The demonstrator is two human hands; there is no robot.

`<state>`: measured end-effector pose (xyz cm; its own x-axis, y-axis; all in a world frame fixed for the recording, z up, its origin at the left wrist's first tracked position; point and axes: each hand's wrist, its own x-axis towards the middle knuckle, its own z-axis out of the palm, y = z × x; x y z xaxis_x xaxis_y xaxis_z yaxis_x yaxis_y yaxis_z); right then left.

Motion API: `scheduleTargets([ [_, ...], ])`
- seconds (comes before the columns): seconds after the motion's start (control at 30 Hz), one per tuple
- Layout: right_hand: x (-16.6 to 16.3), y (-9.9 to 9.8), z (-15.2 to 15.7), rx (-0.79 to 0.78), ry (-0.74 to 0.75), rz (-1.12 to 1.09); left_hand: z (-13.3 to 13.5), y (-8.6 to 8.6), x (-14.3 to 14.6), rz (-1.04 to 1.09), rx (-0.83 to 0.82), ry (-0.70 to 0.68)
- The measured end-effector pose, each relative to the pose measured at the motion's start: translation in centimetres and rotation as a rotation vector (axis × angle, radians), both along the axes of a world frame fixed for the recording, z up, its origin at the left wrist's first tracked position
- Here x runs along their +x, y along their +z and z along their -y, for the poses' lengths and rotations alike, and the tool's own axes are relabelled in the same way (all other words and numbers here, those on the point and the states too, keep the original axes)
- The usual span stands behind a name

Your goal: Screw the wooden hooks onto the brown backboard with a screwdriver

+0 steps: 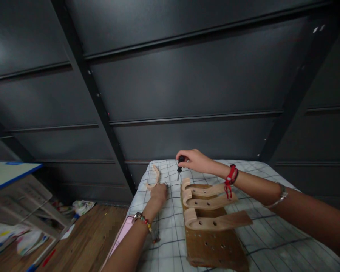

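Observation:
My right hand (197, 160) grips a small screwdriver (180, 163) by its black handle, shaft pointing down above the checked cloth. My left hand (158, 194) rests low on the cloth with its fingers curled in; what they hold, if anything, is hidden. Right beside it lies a loose pale wooden hook (158, 175), partly behind the hand. Three similar hook-ended wooden pieces (212, 223), with holes in them, lie side by side across a brown board (215, 245). The board has small holes in its near part.
A white checked cloth (172, 226) covers the work surface. At its left edge is a pink flat object (124, 232). Dark metal wall panels (187, 90) rise behind. Leftward stands a blue-edged table (11, 173) over a wooden floor (93, 230) with scattered bags.

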<state>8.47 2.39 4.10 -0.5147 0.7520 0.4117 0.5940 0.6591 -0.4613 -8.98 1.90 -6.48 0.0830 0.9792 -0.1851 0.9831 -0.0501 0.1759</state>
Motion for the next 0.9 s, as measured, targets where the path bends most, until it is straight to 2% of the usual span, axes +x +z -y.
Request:
scheduleTargets([
  [0.07, 0.4, 0.0, 0.3, -0.009, 0.002, 0.003, 0.1, 0.6, -0.2, 0.078, 0.046, 0.003],
  [0.17, 1.0, 0.0, 1.0, -0.012, -0.02, -0.03, 1.0, 2.6, -0.4, 0.223, 0.164, 0.01],
  [0.27, 1.7, 0.1, 1.9, -0.018, -0.047, -0.085, 3.6, 4.6, 0.0, 0.387, 0.324, -0.005],
  [0.37, 2.6, 0.4, 3.5, -0.042, -0.053, -0.137, 7.2, 5.4, 1.0, 0.527, 0.437, -0.031],
  [0.5, 4.4, 1.3, 6.6, -0.072, -0.048, -0.248, 11.6, 5.1, 2.2, 0.647, 0.527, -0.062],
  [0.63, 6.5, 1.6, 9.4, 0.015, -0.093, -0.212, 14.5, 4.6, 3.0, 0.718, 0.684, -0.216],
  [0.77, 8.3, 0.4, 11.1, -0.008, -0.106, -0.108, 16.3, 3.2, 3.8, 0.677, 0.725, -0.462],
  [0.9, 8.7, -1.1, 12.0, 0.004, -0.049, 0.004, 16.5, 1.0, 4.7, 0.52, 0.673, -0.528],
])
